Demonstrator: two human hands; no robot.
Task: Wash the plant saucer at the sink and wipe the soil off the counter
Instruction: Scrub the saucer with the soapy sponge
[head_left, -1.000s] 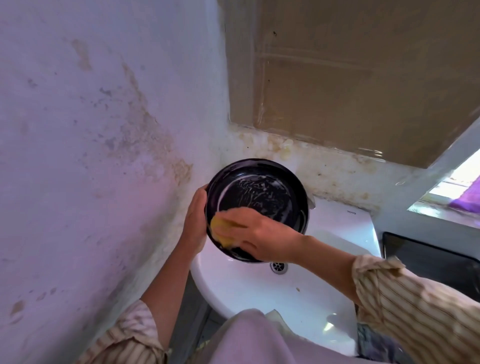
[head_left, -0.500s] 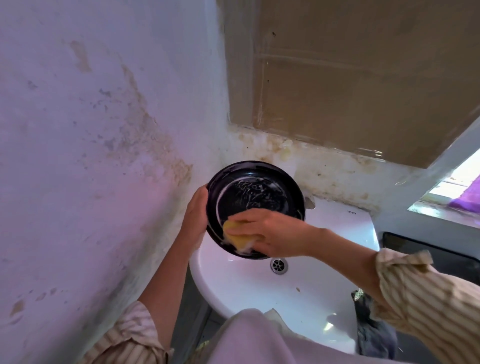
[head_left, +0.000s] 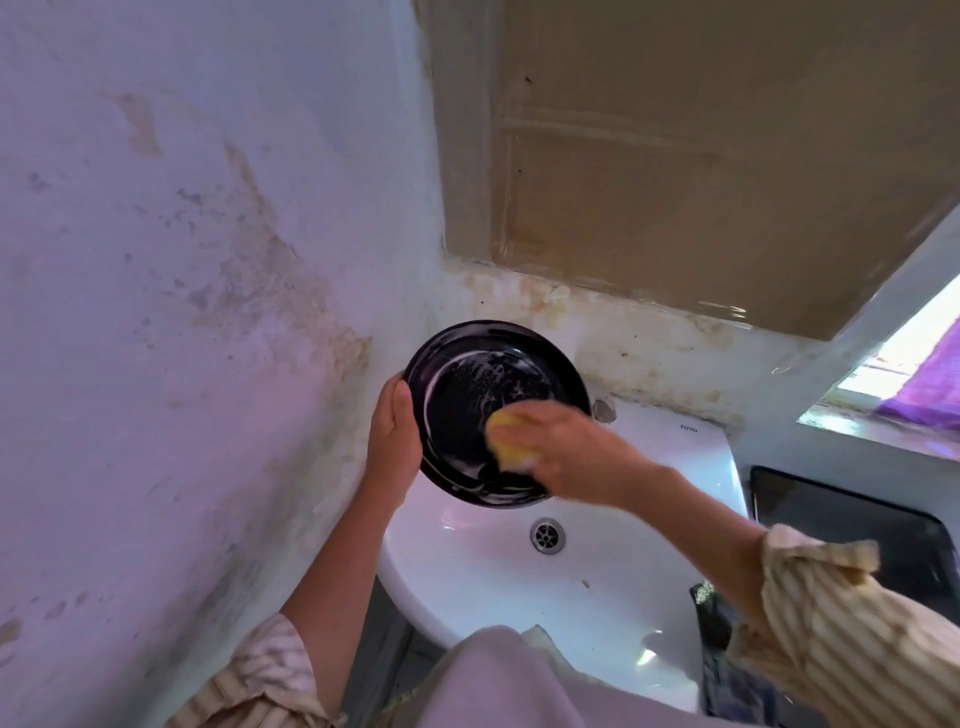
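Note:
A round black plant saucer (head_left: 467, 384), streaked with white suds, is tilted toward me above the left rim of the white sink (head_left: 597, 587). My left hand (head_left: 392, 441) grips its left edge from behind. My right hand (head_left: 576, 452) holds a yellow sponge (head_left: 506, 436) pressed against the saucer's lower right inside. The sink's drain (head_left: 547, 535) lies just below the saucer. The tap is mostly hidden behind my right hand.
A stained pale wall (head_left: 182, 312) stands close on the left. A taped brown board (head_left: 701, 156) covers the wall behind the sink. A black tray (head_left: 857, 535) lies right of the sink, with a dark cloth (head_left: 711, 623) at the sink's right rim. A window opening (head_left: 904, 364) is far right.
My right hand has swept the sponge from the saucer's lower left across its bottom to the lower right. The saucer stays in my left hand, with more suds spread over it.

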